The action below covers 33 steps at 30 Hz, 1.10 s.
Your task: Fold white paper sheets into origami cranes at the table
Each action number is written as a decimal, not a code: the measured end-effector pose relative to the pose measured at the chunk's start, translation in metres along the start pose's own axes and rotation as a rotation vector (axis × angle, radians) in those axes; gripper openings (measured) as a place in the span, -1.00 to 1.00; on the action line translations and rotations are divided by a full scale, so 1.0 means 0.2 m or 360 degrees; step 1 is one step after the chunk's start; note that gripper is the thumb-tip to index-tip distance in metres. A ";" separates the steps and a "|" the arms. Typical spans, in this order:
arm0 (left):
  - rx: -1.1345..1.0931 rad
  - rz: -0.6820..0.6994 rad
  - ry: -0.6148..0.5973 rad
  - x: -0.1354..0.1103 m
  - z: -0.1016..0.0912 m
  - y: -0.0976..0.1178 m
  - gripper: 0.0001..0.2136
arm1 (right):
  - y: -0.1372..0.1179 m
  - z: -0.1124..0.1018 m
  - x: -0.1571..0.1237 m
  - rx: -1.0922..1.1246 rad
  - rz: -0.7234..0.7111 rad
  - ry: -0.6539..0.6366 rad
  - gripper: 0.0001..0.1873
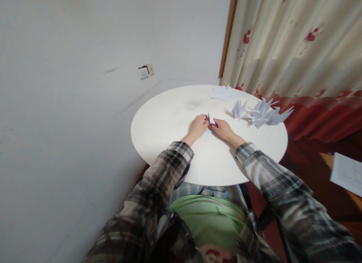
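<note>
Near the middle of the round white table (pixel 164 134), my left hand (pixel 198 126) and my right hand (pixel 223 128) meet over a small piece of folded white paper (pixel 210 120). Both hands have their fingers closed on it, the left from one side and the right from the other. One pointed flap stands up between them, and a lower part lies towards me against the tabletop. My fingers cover much of the paper, so its full shape is hidden.
Folded paper cranes (pixel 261 113) cluster at the table's right edge, with one crane (pixel 238 109) a little apart. Flat white sheets (pixel 224 93) lie at the far edge. A wall with a socket (pixel 143 73) is at left, a curtain (pixel 283 48) at right. A written sheet (pixel 347 172) lies lower right.
</note>
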<state>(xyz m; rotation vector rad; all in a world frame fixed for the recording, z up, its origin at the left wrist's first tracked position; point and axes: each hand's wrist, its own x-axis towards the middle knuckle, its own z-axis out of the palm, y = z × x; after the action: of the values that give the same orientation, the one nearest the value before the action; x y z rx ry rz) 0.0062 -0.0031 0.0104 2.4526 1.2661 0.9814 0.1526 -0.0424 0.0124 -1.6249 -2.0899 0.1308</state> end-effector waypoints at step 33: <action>0.0090 0.0038 -0.0063 0.00 0.00 0.00 -0.83 | -0.01 -0.01 -0.01 -0.0024 -0.0015 -0.0034 -0.77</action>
<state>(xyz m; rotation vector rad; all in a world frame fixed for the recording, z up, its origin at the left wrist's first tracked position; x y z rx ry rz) 0.0060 -0.0035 0.0093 2.5222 1.2719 0.9100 0.1516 -0.0446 0.0145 -1.6288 -2.1194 0.1305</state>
